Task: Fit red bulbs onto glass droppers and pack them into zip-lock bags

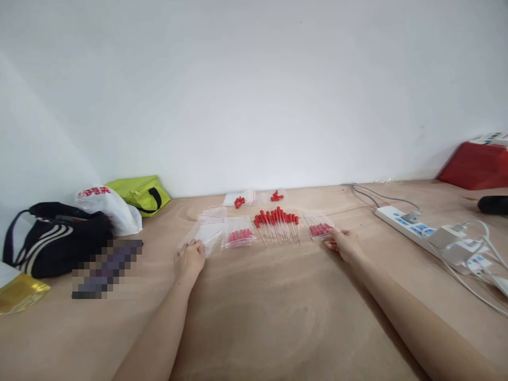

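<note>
"While my R grip (346, 245) pinches the filled bag (319, 228) by its R end, what's my L grip (191, 260) got?"

"Can't tell: fingers (196, 245) rest on the see-thru bags (211, 233), pinch or press unclear. Tips?"

"Light R pinch, edge only, so I don't bend what's inside. L fingers flat-ish, so nothing slips or creases under them."

"And btwn the hands?"

"A second filled bag (239, 234), just R of the see-thru ones, then loose red-tipped sticks (276, 218) fanned on the table (293, 317). I'd go slow inward; one careless sweep cd scatter those."

"Further out?"

"Two red-tipped bundles (277, 196) at back, nr the wall (278, 106); power strip (400, 220) well off to the R."
</note>
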The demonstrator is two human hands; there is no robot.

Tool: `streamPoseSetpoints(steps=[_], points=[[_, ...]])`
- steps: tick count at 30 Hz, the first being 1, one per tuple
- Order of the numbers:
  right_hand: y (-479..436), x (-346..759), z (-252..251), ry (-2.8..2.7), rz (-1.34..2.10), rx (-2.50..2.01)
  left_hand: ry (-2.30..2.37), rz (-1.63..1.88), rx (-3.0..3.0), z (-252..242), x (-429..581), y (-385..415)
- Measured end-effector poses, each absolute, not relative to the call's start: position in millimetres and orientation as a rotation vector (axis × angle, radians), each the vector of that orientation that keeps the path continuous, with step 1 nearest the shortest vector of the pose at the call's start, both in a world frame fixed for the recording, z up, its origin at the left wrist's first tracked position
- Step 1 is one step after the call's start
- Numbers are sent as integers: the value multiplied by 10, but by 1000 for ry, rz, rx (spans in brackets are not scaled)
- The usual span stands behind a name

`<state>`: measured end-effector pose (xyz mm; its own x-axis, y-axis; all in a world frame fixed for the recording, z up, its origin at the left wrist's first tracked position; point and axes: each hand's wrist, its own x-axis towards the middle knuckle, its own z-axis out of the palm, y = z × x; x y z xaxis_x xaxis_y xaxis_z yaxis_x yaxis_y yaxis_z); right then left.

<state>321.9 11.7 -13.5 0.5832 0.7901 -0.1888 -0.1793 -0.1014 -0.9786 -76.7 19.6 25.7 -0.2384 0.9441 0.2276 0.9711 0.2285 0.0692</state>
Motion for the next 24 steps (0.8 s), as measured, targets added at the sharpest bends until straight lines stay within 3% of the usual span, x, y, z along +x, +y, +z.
streamPoseSetpoints(steps=[3,7,9,13,17,24], points=[[74,3230,-133,-582,673,-1626,-2368,-436,-1757,274,-820,200],[31,3201,-105,-820,420,-1709,-2003,-1191,-2043,421,-765,135],[12,3145,-91,-1022,348,-1686,-1752,-1348,-2418,536,-645,52],[-22,2978,-56,-1400,295,-1587,-1335,-958,-3113,660,-311,-145],[30,2820,10,-1641,239,-1682,-1317,-434,-3124,541,-45,-308],[408,2653,124,-1574,273,-1954,-1159,-238,-3170,369,219,-537]])
